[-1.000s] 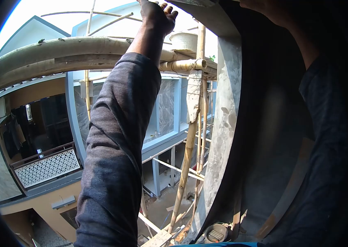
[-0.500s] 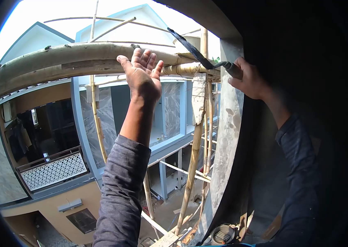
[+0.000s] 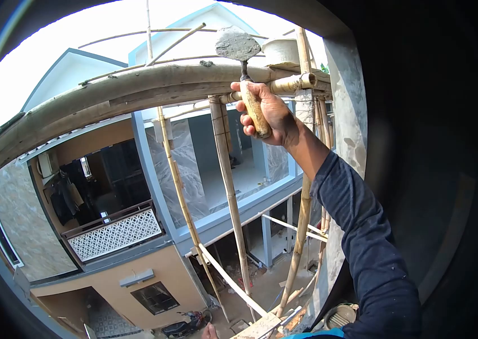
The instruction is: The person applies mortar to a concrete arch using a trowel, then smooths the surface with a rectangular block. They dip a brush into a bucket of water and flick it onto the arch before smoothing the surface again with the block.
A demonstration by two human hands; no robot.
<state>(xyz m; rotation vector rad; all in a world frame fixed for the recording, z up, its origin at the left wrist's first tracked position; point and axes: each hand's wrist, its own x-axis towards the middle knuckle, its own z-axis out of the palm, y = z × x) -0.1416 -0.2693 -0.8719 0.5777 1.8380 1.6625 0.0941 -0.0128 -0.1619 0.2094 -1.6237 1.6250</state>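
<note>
My right hand (image 3: 277, 116) is closed around the wooden handle of a trowel (image 3: 256, 110), held up in front of the bamboo scaffolding. The trowel's blade points upward, and its broad face is covered with grey mortar (image 3: 238, 45). Behind the hand and blade runs a thick horizontal bamboo pole (image 3: 137, 79) with dark clumps on top. A pale bucket (image 3: 282, 52) stands on the scaffold just right of the blade. Only a small bit of my left hand (image 3: 209, 332) shows at the bottom edge; its fingers cannot be made out properly.
A grey plastered wall edge (image 3: 347, 107) rises on the right, with a dark interior beyond. Upright bamboo poles (image 3: 230, 198) stand outside the opening. Across the gap is a house with a white balcony railing (image 3: 116, 234). Below, a motorcycle (image 3: 185, 325) is parked.
My right hand has swung left with the trowel, turning its blade upright and face-on. My left hand, earlier raised with fingers spread, has dropped to the bottom edge. The view has shifted.
</note>
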